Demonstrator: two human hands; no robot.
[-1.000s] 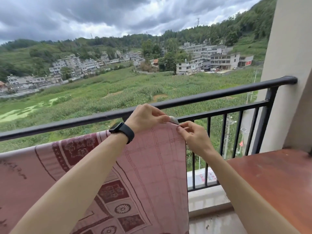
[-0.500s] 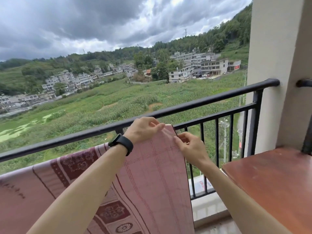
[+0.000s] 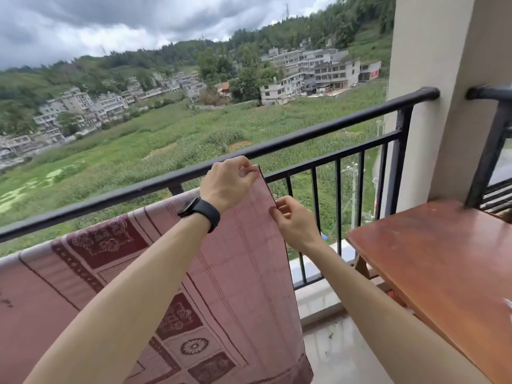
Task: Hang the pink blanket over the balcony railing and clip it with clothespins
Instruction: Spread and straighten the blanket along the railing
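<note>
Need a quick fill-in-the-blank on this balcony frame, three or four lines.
The left hand pinches the pink blanket at its top ___.
A black band wraps the ___ wrist.
The right hand pinches the blanket's side ___.
The wooden table stands beside the black ___.
Missing: corner; left; edge; railing.

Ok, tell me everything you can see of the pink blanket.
The pink blanket looks like thin woven cloth, dusty pink with maroon floral squares and line borders. It hangs from the balcony railing just under the top bar. The left hand pinches its upper right corner, the right hand the edge below. Its left part runs off frame.
</note>
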